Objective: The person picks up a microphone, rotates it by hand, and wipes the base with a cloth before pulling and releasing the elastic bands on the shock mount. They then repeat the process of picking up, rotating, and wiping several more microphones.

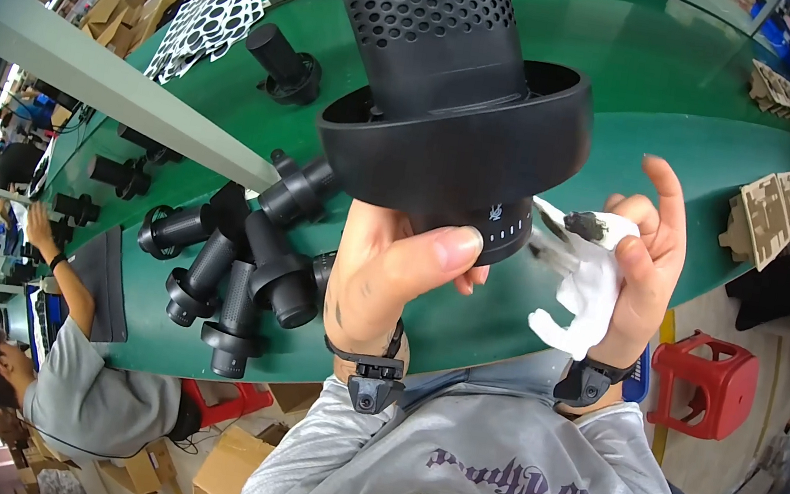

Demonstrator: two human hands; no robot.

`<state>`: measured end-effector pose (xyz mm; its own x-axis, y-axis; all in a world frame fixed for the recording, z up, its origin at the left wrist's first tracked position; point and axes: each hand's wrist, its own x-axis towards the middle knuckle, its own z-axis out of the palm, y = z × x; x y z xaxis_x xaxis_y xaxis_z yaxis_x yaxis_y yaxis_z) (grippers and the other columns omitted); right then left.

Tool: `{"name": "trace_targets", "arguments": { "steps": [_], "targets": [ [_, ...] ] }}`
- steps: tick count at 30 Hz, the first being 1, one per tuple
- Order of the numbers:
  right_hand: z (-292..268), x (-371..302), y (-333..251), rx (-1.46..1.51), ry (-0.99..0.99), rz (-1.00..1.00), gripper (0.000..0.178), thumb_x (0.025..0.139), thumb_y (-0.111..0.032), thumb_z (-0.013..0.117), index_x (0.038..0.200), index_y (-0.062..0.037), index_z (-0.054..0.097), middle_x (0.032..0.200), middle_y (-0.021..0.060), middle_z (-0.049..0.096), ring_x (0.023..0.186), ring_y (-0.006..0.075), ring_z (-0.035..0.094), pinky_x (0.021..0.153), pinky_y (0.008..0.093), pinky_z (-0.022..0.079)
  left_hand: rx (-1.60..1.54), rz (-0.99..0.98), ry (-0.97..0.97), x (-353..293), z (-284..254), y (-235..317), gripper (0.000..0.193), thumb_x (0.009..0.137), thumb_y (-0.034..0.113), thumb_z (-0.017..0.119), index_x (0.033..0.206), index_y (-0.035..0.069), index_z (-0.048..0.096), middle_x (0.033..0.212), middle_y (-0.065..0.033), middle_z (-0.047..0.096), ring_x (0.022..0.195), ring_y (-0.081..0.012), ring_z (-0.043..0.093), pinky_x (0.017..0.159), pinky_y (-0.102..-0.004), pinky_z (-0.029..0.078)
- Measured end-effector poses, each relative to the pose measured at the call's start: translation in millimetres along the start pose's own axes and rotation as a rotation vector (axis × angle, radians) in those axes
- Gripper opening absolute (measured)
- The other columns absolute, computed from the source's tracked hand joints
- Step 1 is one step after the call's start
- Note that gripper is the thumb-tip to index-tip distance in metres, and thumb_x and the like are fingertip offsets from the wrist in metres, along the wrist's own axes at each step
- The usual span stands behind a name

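My left hand grips the narrow neck of a large black plastic part, with the thumb across the neck. This part has a perforated cylinder at its upper end, a wide ring-shaped collar in the middle and small white marks on the neck. To its right, my right hand is closed round a crumpled white cloth with dark smudges. The index finger of that hand sticks up. A corner of the cloth comes close to the neck; whether they touch I cannot tell.
Several similar black parts lie in a cluster on the green table at left, and another stands farther back. A pale post crosses the left side. Cardboard dividers and a red stool are at right. A co-worker sits at left.
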<state>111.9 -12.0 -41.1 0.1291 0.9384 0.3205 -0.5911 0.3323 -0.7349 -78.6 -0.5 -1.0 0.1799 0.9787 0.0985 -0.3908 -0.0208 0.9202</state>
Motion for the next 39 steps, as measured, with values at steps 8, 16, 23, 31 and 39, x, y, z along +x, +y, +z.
{"name": "trace_targets", "arguments": {
  "steps": [8, 16, 23, 31, 39],
  "targets": [
    [6.8, -1.5, -2.8, 0.151, -0.23, 0.058, 0.021, 0.076, -0.006, 0.071, 0.093, -0.0003, 0.06, 0.089, 0.0139, 0.063, 0.076, 0.0163, 0.061, 0.067, 0.0266, 0.049, 0.051, 0.035, 0.04, -7.8, 13.9, -0.8, 0.069, 0.068, 0.04, 0.061, 0.109, -0.015, 0.05, 0.092, -0.0241, 0.06, 0.048, -0.0167, 0.053, 0.037, -0.0262, 0.041],
    [20.0, -8.3, -6.4, 0.145, -0.141, -0.08, 0.027, 0.077, -0.011, 0.072, 0.094, -0.0016, 0.053, 0.084, 0.0148, 0.063, 0.075, 0.0166, 0.061, 0.065, 0.026, 0.049, 0.052, 0.025, 0.043, -11.7, 26.5, -5.5, 0.066, 0.069, 0.036, 0.059, 0.112, -0.013, 0.048, 0.091, -0.0235, 0.06, 0.05, -0.0182, 0.054, 0.039, -0.0268, 0.043],
    [26.0, -17.4, -14.6, -0.015, -0.091, -0.136, 0.037, 0.077, -0.013, 0.074, 0.104, 0.0072, 0.061, 0.082, 0.0135, 0.063, 0.069, 0.0169, 0.06, 0.061, 0.0257, 0.048, 0.045, 0.0, 0.022, -12.0, 32.1, -3.6, 0.068, 0.069, 0.039, 0.059, 0.113, -0.012, 0.049, 0.091, -0.0231, 0.06, 0.05, -0.0186, 0.055, 0.039, -0.0268, 0.043],
    [20.9, -10.7, -9.6, -0.124, -0.229, -0.421, 0.022, 0.079, -0.015, 0.072, 0.092, 0.0027, 0.068, 0.081, 0.0115, 0.062, 0.07, 0.0176, 0.056, 0.061, 0.0282, 0.043, 0.002, -0.066, -0.029, -14.0, 30.9, -3.9, 0.068, 0.069, 0.04, 0.059, 0.113, -0.011, 0.05, 0.09, -0.0222, 0.062, 0.052, -0.0189, 0.057, 0.039, -0.0263, 0.045],
    [31.5, -7.2, -40.0, -0.96, -0.358, -0.809, 0.009, 0.081, -0.011, 0.068, 0.086, -0.0081, 0.06, 0.074, 0.0044, 0.053, 0.065, 0.0162, 0.047, 0.058, 0.0276, 0.036, -0.17, -0.093, -0.083, -17.6, 34.2, -1.5, 0.061, 0.068, 0.03, 0.063, 0.116, -0.006, 0.051, 0.092, -0.0147, 0.061, 0.064, -0.0175, 0.059, 0.049, -0.0267, 0.046]
  ]
}}
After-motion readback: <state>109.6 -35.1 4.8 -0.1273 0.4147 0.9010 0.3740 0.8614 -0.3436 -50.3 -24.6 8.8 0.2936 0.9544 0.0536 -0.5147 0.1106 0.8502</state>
